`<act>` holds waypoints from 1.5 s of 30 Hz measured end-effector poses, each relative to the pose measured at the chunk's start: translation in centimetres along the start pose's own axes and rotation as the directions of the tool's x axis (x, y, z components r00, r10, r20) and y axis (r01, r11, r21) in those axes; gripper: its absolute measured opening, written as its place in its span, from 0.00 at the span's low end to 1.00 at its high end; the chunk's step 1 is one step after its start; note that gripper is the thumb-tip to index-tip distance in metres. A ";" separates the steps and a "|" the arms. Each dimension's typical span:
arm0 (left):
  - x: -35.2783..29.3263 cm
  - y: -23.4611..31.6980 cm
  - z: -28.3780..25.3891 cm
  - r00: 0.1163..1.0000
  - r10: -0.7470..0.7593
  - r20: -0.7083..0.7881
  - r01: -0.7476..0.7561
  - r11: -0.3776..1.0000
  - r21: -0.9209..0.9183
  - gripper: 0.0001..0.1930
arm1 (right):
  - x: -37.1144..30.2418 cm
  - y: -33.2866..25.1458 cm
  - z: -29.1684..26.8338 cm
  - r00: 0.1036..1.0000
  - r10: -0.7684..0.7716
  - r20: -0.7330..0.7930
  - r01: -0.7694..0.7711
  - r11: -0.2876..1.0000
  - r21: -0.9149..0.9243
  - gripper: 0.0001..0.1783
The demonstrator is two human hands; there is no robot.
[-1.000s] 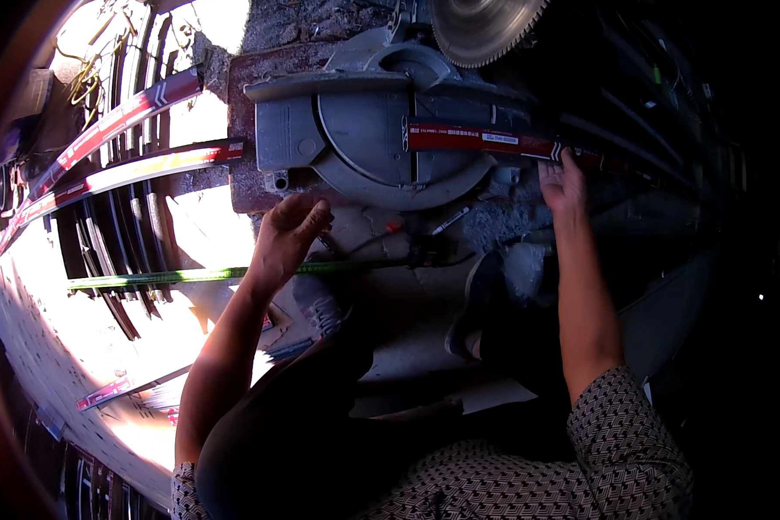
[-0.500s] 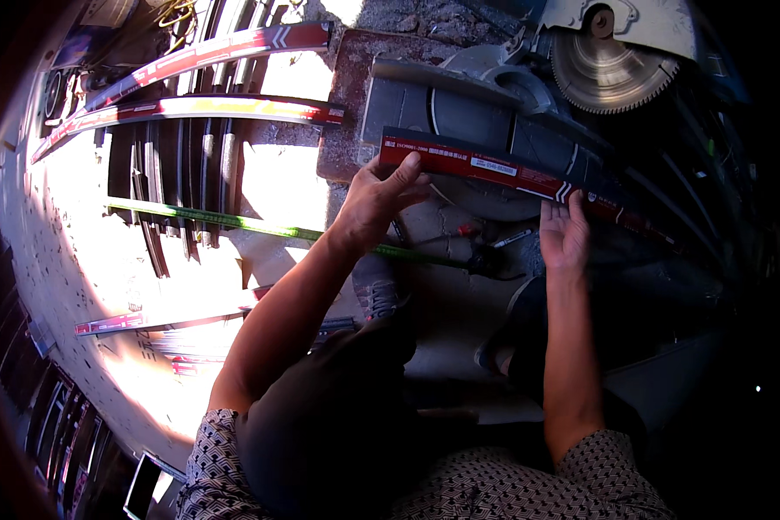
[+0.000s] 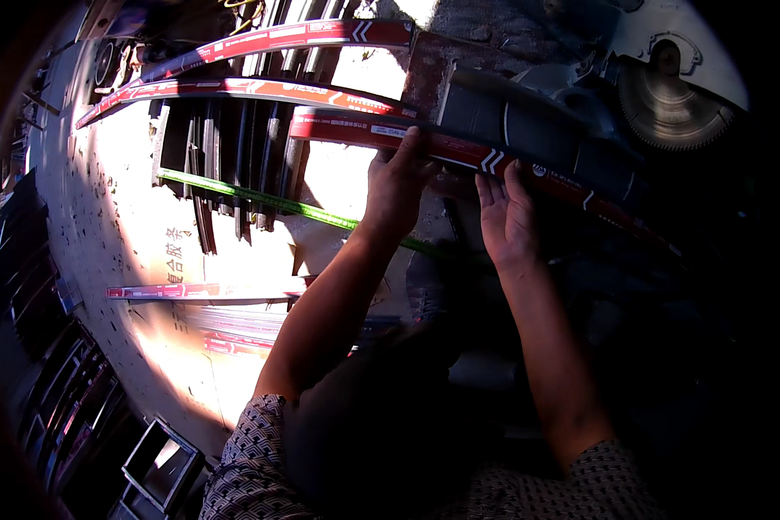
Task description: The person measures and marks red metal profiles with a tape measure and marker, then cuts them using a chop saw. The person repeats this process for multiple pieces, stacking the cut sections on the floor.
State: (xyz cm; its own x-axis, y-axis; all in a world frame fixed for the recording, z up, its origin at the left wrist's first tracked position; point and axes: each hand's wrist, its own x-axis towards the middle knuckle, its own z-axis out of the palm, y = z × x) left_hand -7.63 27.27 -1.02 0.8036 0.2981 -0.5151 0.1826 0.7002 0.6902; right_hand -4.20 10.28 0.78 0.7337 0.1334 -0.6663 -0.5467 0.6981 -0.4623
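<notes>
While stretched across the grey saw table (image 3: 529,121), held flat by both hands: red-wrapped strip (image 3: 459,152), running from the sunlit left down toward the dark right, below the toothed saw blade (image 3: 667,104). Left hand (image 3: 399,178) closed over the strip left of the table, fingers curled on its top edge, seemingly steadying it. Right hand (image 3: 507,212) spread open, palm pressing beneath it. Strip's far right end lost in shadow; saw guard cut off.

Both hands rest on a long strip (image 3: 459,152) lying across the saw table (image 3: 529,121), blade (image 3: 667,104) behind right.
</notes>
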 end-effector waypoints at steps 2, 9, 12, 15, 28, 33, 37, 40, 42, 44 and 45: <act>0.1 0.0 -0.8 1.000 -0.003 0.029 0.002 1.000 0.023 0.21 | -0.3 2.2 1.8 0.998 0.062 0.034 -0.062 0.998 -0.004 0.23; 1.4 2.7 -3.4 0.993 0.063 -0.100 -0.047 0.987 0.157 0.21 | 0.7 5.0 1.8 0.966 0.199 0.164 -0.166 0.967 -0.194 0.17; 2.6 3.1 -5.5 0.989 0.106 -0.101 -0.122 0.979 -0.163 0.16 | -1.7 3.5 -0.6 0.959 0.212 0.186 -0.081 0.837 -0.541 0.13; 4.3 3.8 -10.1 0.981 0.091 -0.169 -0.112 0.987 -0.119 0.14 | -4.1 0.2 -5.8 0.938 0.131 0.321 0.205 0.537 -0.818 0.08; 9.7 13.3 -21.4 0.843 0.200 -0.500 -0.275 0.958 -0.080 0.09 | -10.6 -8.5 -21.3 0.923 -0.048 0.382 0.309 -0.501 -0.808 0.29; 11.7 15.9 -26.1 0.890 0.201 -0.409 -0.265 0.959 -0.105 0.05 | -10.0 -7.9 -21.2 0.943 0.024 0.333 0.286 -0.573 -0.768 0.34; 12.2 17.2 -28.7 0.906 0.218 -0.362 -0.262 0.962 -0.076 0.07 | -9.0 -7.3 -20.8 0.925 -0.007 0.380 0.308 -0.573 -0.760 0.37; 12.4 17.1 -28.7 0.887 0.217 -0.408 -0.266 0.962 -0.067 0.08 | -8.2 -7.1 -20.9 0.899 -0.023 0.438 0.363 -0.523 -0.771 0.38; 12.4 16.6 -28.0 0.862 0.210 -0.461 -0.266 0.962 -0.059 0.09 | -7.4 -7.0 -21.1 0.899 0.001 0.437 0.381 -0.492 -0.783 0.39; 12.3 15.4 -25.6 0.839 0.195 -0.508 -0.262 0.963 -0.063 0.10 | -6.6 -7.4 -21.8 0.917 0.035 0.397 0.365 -0.471 -0.803 0.38; 11.6 16.2 -26.5 0.829 0.206 -0.520 -0.269 0.962 -0.047 0.10 | -6.0 -7.3 -21.7 0.915 0.079 0.395 0.381 -0.490 -0.784 0.37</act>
State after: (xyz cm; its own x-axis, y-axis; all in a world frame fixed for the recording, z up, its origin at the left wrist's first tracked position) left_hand -10.37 59.20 -9.25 0.4089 0.7291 -0.5489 -0.0668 0.6238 0.7788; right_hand -13.37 -10.92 -4.59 0.7876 0.4555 -0.4150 0.2312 -0.8427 -0.4862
